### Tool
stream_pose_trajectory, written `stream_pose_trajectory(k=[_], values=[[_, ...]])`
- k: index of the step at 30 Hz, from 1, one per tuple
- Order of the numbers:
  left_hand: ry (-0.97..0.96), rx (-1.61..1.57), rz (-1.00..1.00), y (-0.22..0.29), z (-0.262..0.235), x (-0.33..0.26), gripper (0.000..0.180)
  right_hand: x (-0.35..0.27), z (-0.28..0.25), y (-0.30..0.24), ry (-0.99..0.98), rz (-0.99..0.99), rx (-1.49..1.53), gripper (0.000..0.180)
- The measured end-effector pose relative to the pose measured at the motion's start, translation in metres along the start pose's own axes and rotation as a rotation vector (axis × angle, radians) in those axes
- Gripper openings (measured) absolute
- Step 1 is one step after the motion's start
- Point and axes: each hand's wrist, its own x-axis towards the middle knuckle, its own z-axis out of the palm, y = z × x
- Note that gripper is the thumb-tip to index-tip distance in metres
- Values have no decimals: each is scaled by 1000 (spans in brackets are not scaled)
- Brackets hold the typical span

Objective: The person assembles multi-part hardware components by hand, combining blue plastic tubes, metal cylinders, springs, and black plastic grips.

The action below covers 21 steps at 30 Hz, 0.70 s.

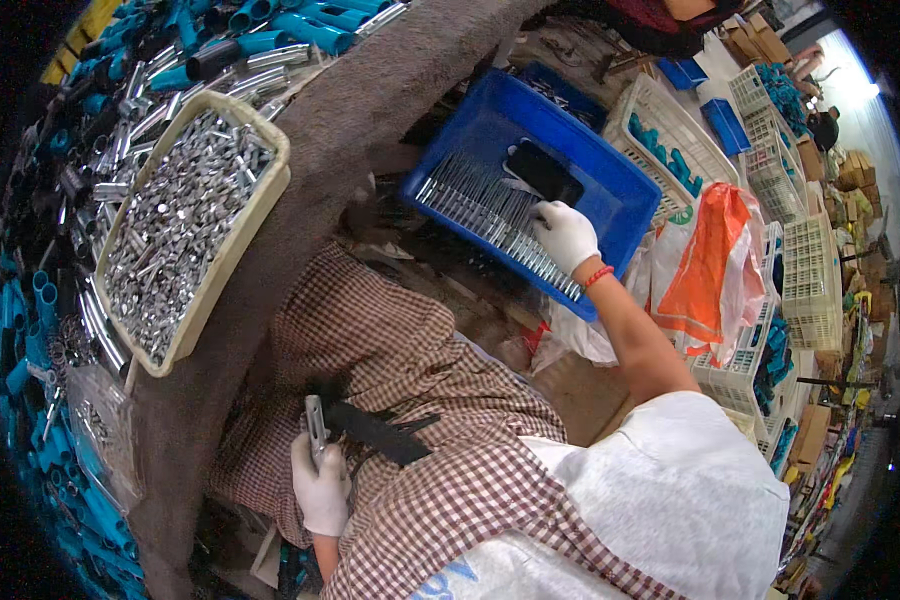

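Note:
My left hand (320, 485), in a white glove, is closed round a short shiny metal tube (316, 422) with a hole near its upper end. It is over my checked apron, beside a flat black strip (380, 432) on my lap. My right hand (567, 238), also gloved, reaches into a blue plastic bin (630, 190). Its fingers are drawn together at a row of thin metal rods (490, 220) with thicker shiny ends. Whatever the fingertips pinch is hidden. A dark phone-like slab (543, 170) lies in the bin just beyond that hand.
A cream tray (280, 165) heaped with small metal pieces stands at left, behind a brown padded edge (345, 100). Teal tubes (40, 310) and metal tubes pile around it. White crates (810, 280) and an orange-and-white sack (710, 265) are at right.

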Motion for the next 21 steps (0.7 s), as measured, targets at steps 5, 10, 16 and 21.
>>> stream_pose_trajectory(k=[5,10,16,21], values=[[-142,-149,-14,13,-5,6,37,-5,35,8,-243,-361,-135,22],[-177,-138,34,23,-3,10,38,-2,36,22,-241,-467,-236,23],[-207,-259,-27,40,-7,-1,38,10,39,28,-289,-439,-231,21],[-210,-296,30,34,-19,-9,39,17,41,25,-334,-465,-289,10]])
